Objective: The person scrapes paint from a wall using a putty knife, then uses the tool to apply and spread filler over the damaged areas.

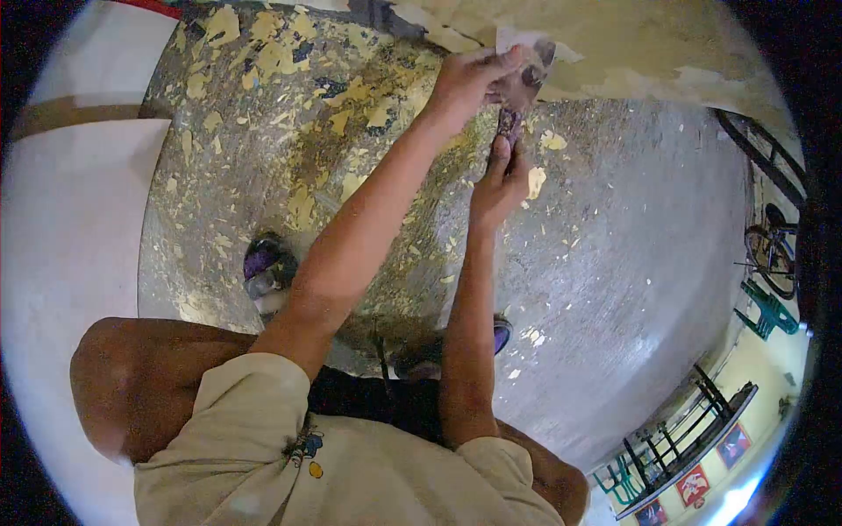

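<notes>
A scraper with a broad, stained blade (533, 77) and a short dark handle (509, 125) is up against the lower part of the yellowish wall (631, 53). My right hand (502, 182) is closed round the handle, thumb along it. Higher up, my left hand (474, 83) is closed on the blade's left side, its fingers reaching across the metal. Patches of paint have come off the wall around the blade. Below both hands, loose paint flakes (303, 206) lie scattered over the grey floor (614, 245).
White panels or sheets (79, 210) are on the left. My feet, in dark and purple footwear (263, 263), rest among flakes. Toward the right stand a bicycle (772, 250), green chairs (767, 309) and a dark-framed table (688, 447), with framed pictures (693, 485) on the wall.
</notes>
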### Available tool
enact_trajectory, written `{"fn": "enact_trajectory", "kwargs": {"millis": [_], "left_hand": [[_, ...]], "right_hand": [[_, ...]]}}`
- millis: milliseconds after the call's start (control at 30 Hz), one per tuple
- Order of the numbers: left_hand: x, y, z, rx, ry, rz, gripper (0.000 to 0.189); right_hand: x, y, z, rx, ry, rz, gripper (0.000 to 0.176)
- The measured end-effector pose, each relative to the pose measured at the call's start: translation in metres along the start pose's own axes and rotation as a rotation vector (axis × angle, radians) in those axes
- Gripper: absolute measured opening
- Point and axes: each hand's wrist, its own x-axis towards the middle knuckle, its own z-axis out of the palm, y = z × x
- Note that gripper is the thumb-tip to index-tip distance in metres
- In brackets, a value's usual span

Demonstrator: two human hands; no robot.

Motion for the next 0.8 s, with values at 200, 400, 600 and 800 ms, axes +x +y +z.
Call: {"fn": "enact_trajectory", "kwargs": {"millis": [200,400,600,800], "left_hand": [[0.002,0.005,-0.001,0.13,0.037,0.065,0.044],[0.008,0.008,-0.004,0.26,0.085,0.084,0.045],[0.001,0.01,-0.001,0.214,0.054,0.115,0.048],[0.002,0.012,-0.004,0.301,0.08,0.034,0.045]], "right_hand": [[0.003,0.0,0.006,0.085,0.054,0.025,0.032],[0.002,-0.006,0.018,0.139,-0.01,0.187,0.028],[0.005,-0.005,0.015,0.099,-0.118,0.13,0.031],[-0.003,0.008,0.024,0.223,-0.051,0.153,0.032]]}}
